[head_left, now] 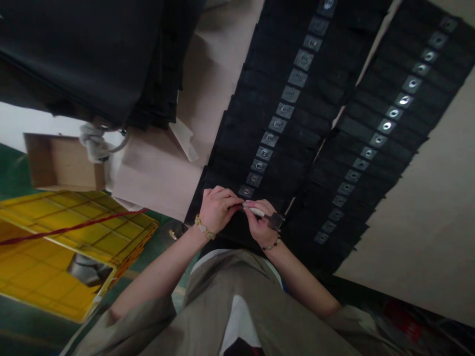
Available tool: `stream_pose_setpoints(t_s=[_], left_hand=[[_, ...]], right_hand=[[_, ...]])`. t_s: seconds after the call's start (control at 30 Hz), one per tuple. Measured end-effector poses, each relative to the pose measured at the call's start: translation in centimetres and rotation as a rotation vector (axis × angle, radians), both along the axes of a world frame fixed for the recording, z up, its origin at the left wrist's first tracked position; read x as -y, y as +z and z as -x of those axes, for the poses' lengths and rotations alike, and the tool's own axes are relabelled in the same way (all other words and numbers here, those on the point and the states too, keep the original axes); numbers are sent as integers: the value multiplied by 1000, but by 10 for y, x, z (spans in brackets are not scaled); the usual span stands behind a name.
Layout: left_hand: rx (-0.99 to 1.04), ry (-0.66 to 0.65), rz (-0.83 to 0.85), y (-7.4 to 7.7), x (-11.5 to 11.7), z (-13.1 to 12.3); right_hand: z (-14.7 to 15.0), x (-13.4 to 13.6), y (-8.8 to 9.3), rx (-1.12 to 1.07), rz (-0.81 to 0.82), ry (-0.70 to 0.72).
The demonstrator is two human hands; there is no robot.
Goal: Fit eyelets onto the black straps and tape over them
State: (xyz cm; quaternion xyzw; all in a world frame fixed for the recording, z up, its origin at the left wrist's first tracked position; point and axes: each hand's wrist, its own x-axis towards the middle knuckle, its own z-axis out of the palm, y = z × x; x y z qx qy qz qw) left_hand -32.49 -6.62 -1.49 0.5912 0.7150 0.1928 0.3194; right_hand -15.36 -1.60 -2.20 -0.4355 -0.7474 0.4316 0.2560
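Black fabric pieces (226, 148) lie overlapped in a long row, each bearing a small grey square patch (269, 139) with a round mark. Over the nearest end of this row my two hands meet, fingertips almost touching. My left hand (218, 207) is closed in a pinch just below the nearest patch (246, 191); what its fingertips hold is hidden. My right hand (260, 222) is closed around a small tool with a pale handle (256, 211) and a dark, flat end (275, 221) that sticks out to the right. Its tip is hidden between the fingers.
Another row of patched black pieces (356, 143) lies to the right on the pale table (419, 217). A stack of black sheets (92, 54) is at upper left. Below it stand a cardboard box (67, 160) and yellow crates (74, 242), with a red cord (74, 229) across them.
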Motion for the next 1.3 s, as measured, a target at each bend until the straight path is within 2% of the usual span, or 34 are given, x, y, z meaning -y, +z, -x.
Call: stream_pose_setpoints(t_s=[0.2, 0.4, 0.5, 0.6, 0.67, 0.77, 0.83, 0.93, 1.07, 1.3], left_hand=[[45, 73, 76, 4, -2, 1], [91, 18, 99, 11, -4, 6], [79, 34, 109, 11, -3, 6], [56, 41, 97, 10, -2, 5], [50, 31, 106, 12, -3, 5], [43, 25, 110, 16, -11, 4], [12, 24, 57, 16, -18, 3], [-52, -5, -44, 7, -28, 0], [-64, -20, -80, -6, -32, 1], [-33, 5, -20, -5, -35, 5]], right_hand=[[8, -6, 19, 245, -57, 123], [25, -4, 39, 517, -194, 303], [28, -6, 40, 568, -203, 318], [20, -6, 33, 486, -191, 282], [12, -5, 25, 334, -146, 234], [0, -8, 16, 59, -54, 73], [-3, -13, 13, -34, -43, -29], [-1, -26, 8, -51, -56, -55], [3, -38, -3, -62, -38, -31], [5, -36, -10, 20, -21, 30]])
